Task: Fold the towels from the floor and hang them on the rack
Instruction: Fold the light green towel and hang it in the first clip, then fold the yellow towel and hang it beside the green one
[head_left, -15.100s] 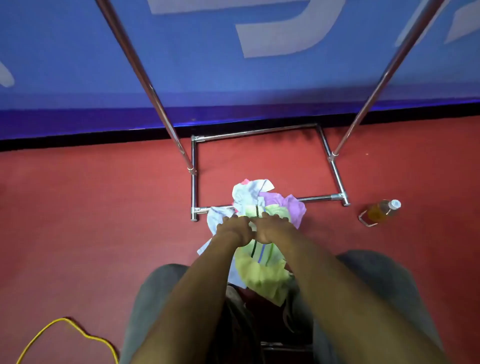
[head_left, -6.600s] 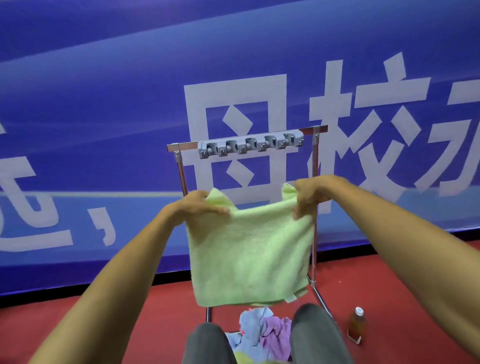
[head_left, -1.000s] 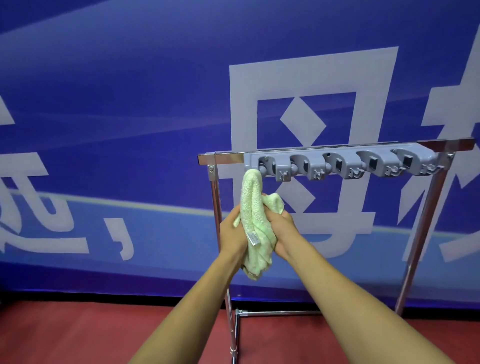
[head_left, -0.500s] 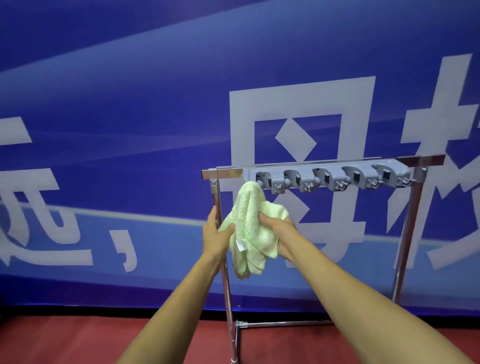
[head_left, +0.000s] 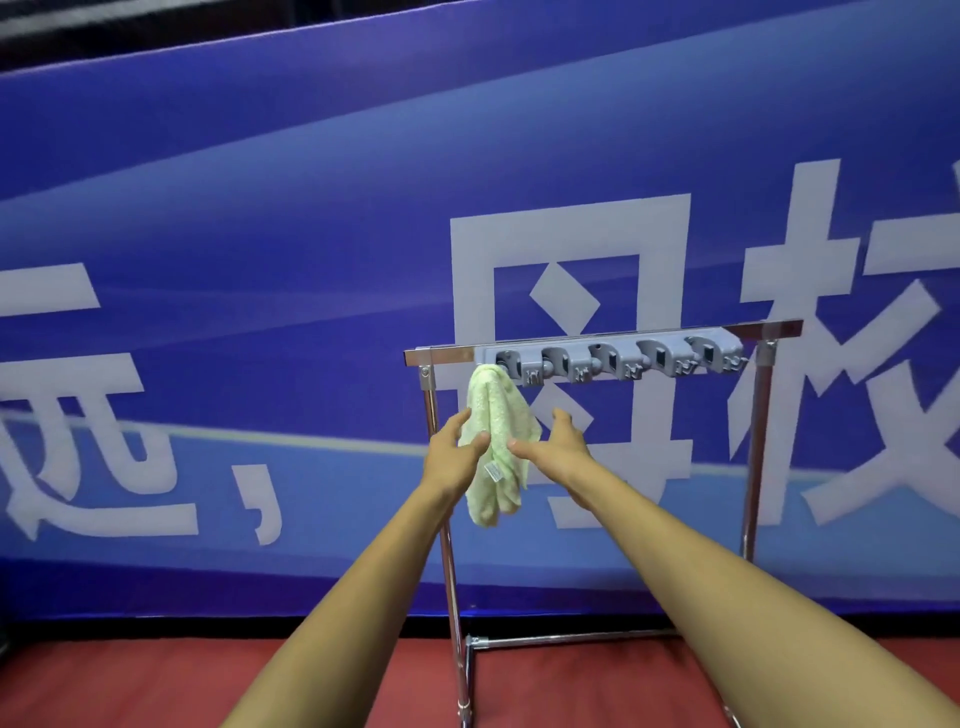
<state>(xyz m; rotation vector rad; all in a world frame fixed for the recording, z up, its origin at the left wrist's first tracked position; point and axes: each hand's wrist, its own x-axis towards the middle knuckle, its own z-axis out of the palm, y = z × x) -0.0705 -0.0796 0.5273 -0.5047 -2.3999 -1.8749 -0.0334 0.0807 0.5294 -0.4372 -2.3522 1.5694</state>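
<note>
Spanning the back, what is that?

— A blue banner (head_left: 260, 249) with big white characters. The metal rack (head_left: 448, 545) stands in front of it.

And the towel?

— On the gray clip strip (head_left: 613, 359), at the left end of the rack's top bar, the leftmost clip holds the green towel (head_left: 493, 415), which hangs bunched.

Hands?

— The left hand (head_left: 457, 452) and right hand (head_left: 558, 447) flank it, fingers spread and thumbs at its sides, pinching nothing.

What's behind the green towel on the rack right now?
The blue banner with white lettering shows around the green towel. Its top hides part of the leftmost grey clip, so the hold there cannot be seen.
</note>
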